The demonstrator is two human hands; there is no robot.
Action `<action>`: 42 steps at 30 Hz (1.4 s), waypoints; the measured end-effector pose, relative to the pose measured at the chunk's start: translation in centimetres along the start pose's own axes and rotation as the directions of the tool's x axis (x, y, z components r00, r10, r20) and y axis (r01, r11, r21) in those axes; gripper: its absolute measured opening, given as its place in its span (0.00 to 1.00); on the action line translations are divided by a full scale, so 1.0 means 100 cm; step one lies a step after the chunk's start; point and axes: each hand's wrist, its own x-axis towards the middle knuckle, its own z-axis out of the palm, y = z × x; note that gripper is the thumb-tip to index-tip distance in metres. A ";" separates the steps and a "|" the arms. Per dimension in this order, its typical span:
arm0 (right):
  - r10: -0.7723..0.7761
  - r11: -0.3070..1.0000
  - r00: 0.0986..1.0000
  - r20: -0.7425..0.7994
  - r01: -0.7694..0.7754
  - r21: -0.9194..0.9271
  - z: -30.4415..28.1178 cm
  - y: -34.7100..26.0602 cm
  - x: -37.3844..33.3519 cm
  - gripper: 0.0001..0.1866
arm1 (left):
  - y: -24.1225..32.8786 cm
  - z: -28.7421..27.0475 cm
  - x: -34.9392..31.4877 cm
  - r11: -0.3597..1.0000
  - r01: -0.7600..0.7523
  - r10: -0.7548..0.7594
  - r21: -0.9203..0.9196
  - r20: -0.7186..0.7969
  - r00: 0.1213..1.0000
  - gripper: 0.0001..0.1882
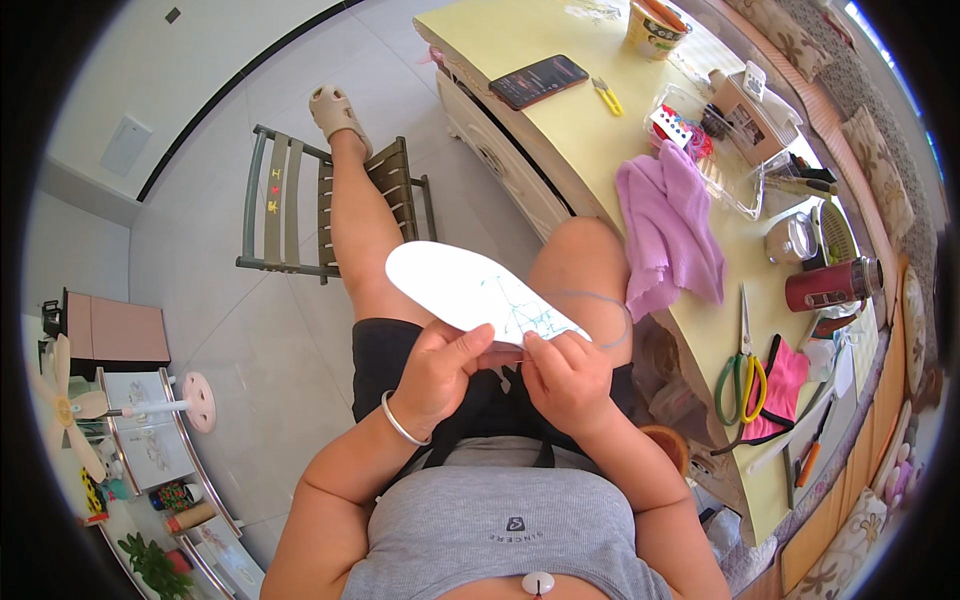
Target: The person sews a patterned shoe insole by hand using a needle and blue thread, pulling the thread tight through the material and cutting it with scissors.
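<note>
A white insole-shaped piece [440,283] is held over my lap, its rounded end pointing to the far left. Blue-green thread lines run across its near right part. My left hand [440,370] grips its near edge, thumb on top and fingers underneath. Beside it, my right hand [568,375] is closed in a pinch at the same edge, close to the narrower end. A fine thin line shows between the two hands; whether it is a needle or thread I cannot tell. From the piece, a loop of grey-blue thread [628,318] curves over my right thigh.
On the yellow-topped table to my right lie a purple towel [672,225], scissors [743,375], a phone [538,81], yellow snips [607,97], a clear tray [735,190] with thread and a dark red flask [832,284]. My foot rests by a folding stool [285,205].
</note>
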 end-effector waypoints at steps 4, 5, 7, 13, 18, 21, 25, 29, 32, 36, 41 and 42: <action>-0.124 0.980 0.992 0.009 0.124 -0.153 -0.002 0.002 -0.006 0.13 | 0.006 -0.009 0.003 0.996 -0.044 0.041 -0.079 -0.035 0.999 0.29; -0.156 0.974 0.988 -0.003 0.153 -0.166 -0.007 0.004 -0.006 0.13 | 0.009 -0.015 0.004 0.995 -0.067 0.068 -0.076 0.003 0.998 0.33; -0.234 0.959 0.969 -0.075 0.218 -0.182 -0.014 0.009 -0.006 0.12 | 0.021 -0.023 0.003 0.989 -0.044 0.076 -0.138 0.236 0.969 0.44; -0.440 0.891 0.894 -0.083 0.424 -0.163 -0.036 0.010 -0.004 0.11 | 0.025 -0.047 0.014 0.921 0.251 -0.101 -0.298 0.439 0.893 0.63; -0.129 0.991 0.984 0.126 0.124 0.044 -0.044 0.012 -0.019 0.12 | 0.018 -0.048 0.011 0.814 0.543 -0.577 0.206 0.385 0.720 0.28; 0.544 0.755 0.836 -0.072 -0.450 0.478 -0.087 0.030 -0.026 0.11 | 0.026 -0.058 0.012 0.800 0.502 -0.600 0.329 0.393 0.697 0.26; 0.743 0.350 0.623 -0.244 -0.051 0.935 -0.229 0.111 -0.047 0.10 | 0.037 -0.095 0.016 0.585 0.262 -0.691 0.768 0.303 0.656 0.20; 0.626 0.501 0.547 -0.555 0.262 0.825 -0.360 0.146 -0.140 0.10 | 0.030 -0.105 0.022 0.596 0.230 -0.548 0.770 0.180 0.817 0.17; 0.579 0.776 0.254 -0.775 0.118 0.619 -0.343 0.126 -0.147 0.10 | 0.016 -0.084 0.021 0.820 0.289 -0.390 0.494 0.112 0.914 0.17; 0.605 0.797 0.185 -0.775 -0.150 0.586 -0.253 0.089 -0.127 0.14 | -0.006 -0.052 0.023 0.930 0.237 -0.281 0.280 0.128 0.951 0.20; 0.698 0.697 0.390 -0.600 -0.177 0.695 -0.199 0.068 -0.087 0.14 | 0.000 -0.053 0.014 0.921 0.123 -0.153 0.368 0.052 0.987 0.21; 0.674 0.722 0.378 -0.635 -0.155 0.674 -0.214 0.067 -0.086 0.14 | 0.007 -0.057 0.016 0.923 0.100 -0.121 0.372 0.032 0.992 0.22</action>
